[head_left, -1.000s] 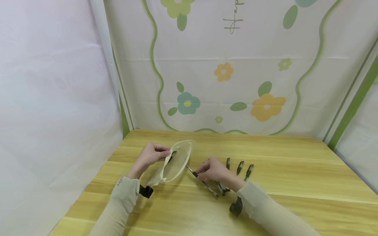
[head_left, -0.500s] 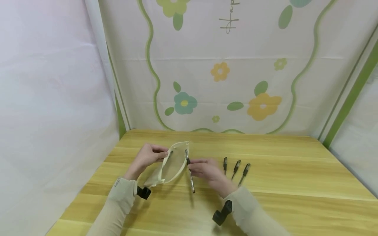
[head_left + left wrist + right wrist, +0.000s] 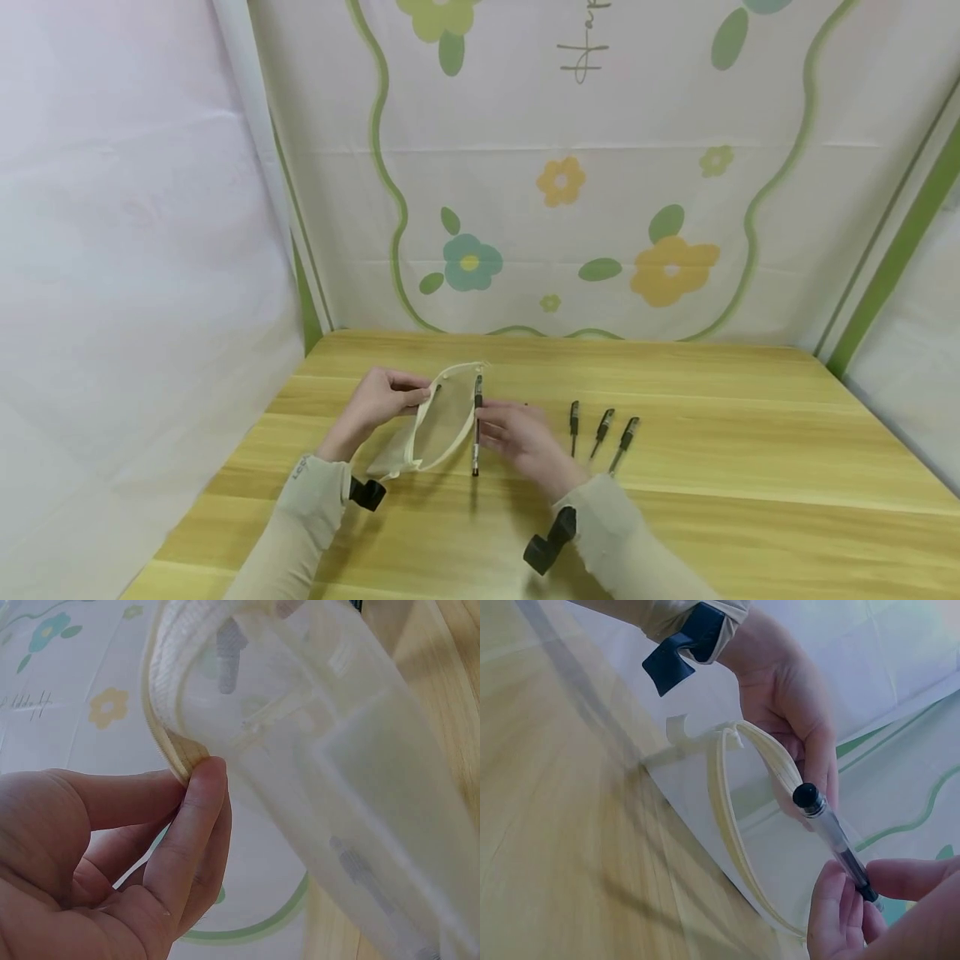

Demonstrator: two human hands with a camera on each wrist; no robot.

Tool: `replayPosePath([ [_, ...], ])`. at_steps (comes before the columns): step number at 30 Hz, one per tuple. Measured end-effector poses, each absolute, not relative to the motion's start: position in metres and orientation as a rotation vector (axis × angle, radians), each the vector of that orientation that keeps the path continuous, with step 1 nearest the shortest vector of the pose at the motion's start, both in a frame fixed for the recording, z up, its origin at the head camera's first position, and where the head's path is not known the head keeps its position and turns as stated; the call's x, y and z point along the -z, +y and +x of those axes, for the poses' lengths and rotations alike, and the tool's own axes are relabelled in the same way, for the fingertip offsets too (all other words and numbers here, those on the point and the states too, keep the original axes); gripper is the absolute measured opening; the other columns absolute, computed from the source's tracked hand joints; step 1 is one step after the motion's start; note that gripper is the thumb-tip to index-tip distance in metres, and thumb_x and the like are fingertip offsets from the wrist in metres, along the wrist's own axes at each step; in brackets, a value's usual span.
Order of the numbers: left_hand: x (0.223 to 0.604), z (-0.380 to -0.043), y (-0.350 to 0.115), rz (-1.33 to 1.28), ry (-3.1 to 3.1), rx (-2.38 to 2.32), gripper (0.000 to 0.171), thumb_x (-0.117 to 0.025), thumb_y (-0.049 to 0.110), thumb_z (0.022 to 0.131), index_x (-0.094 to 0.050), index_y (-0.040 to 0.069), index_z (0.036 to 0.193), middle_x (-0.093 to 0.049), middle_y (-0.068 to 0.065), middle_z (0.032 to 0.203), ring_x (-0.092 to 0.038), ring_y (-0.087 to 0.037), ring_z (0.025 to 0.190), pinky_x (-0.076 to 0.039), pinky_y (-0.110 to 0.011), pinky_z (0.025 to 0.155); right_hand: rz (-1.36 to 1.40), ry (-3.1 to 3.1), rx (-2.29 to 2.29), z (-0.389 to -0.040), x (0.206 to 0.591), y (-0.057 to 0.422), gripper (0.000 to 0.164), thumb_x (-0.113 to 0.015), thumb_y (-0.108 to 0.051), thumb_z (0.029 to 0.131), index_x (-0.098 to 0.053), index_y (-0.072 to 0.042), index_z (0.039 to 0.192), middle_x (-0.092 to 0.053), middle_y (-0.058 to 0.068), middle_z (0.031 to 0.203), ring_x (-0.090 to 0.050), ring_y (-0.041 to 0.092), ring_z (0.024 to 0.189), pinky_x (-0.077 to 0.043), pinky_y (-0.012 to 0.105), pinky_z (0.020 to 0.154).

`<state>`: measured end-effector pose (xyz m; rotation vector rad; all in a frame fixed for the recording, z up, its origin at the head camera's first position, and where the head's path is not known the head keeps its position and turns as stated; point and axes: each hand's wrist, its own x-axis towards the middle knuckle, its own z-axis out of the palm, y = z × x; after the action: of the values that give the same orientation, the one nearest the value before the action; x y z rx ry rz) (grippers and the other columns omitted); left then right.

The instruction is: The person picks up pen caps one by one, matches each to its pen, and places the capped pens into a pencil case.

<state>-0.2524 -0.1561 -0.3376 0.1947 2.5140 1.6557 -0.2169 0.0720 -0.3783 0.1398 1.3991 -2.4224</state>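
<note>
A translucent pouch with a cream zipper (image 3: 395,450) gapes toward the right in the head view. My left hand (image 3: 382,402) pinches its zipper edge between thumb and fingers. My right hand (image 3: 528,437) holds a clear-barrelled gel pen (image 3: 476,450) with a black grip, upright at the right rim of the opening. In the right wrist view the same gel pen (image 3: 834,836) lies between thumb and fingertips, in front of the mouth. Through the pouch wall, the left wrist view shows a blurred pen (image 3: 365,881) inside.
Right of my right hand, three black-capped pens lie on the wooden table (image 3: 720,433): a left one (image 3: 574,418), a middle one (image 3: 603,427) and a right one (image 3: 627,437). A flower-printed cloth (image 3: 517,208) hangs behind the table.
My right hand has lifted the gel pen off the table and brought it left to the pouch, turning it upright. The left hand still pinches the pouch edge.
</note>
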Motion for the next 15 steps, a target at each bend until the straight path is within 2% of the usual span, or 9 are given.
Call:
replayPosePath([
  [10,0.3408,-0.2517,-0.1549,0.186,2.509,-1.661,0.021,-0.073,0.006,0.09,-0.073,-0.005,0.108,-0.071,-0.015,0.102,-0.07,-0.024,0.087,-0.057,-0.042,0.082,0.132,1.46,2.422,-0.2159,0.3848,0.0699,0.042,-0.062,0.004,0.093,-0.05,0.014,0.131,-0.063,0.021,0.117,-0.058,0.037,0.114,-0.05,0.042,0.097],
  [15,0.3394,-0.2523,-0.1529,0.17,2.523,-1.648,0.02,-0.073,0.007,0.09,-0.073,-0.003,0.107,-0.071,-0.012,0.1,-0.069,-0.023,0.085,-0.058,-0.041,0.081,0.138,1.448,2.442,-0.2168,0.3842,0.0687,0.039,-0.063,0.005,0.092,-0.052,0.014,0.128,-0.065,0.02,0.11,-0.064,0.032,0.104,-0.052,0.04,0.094],
])
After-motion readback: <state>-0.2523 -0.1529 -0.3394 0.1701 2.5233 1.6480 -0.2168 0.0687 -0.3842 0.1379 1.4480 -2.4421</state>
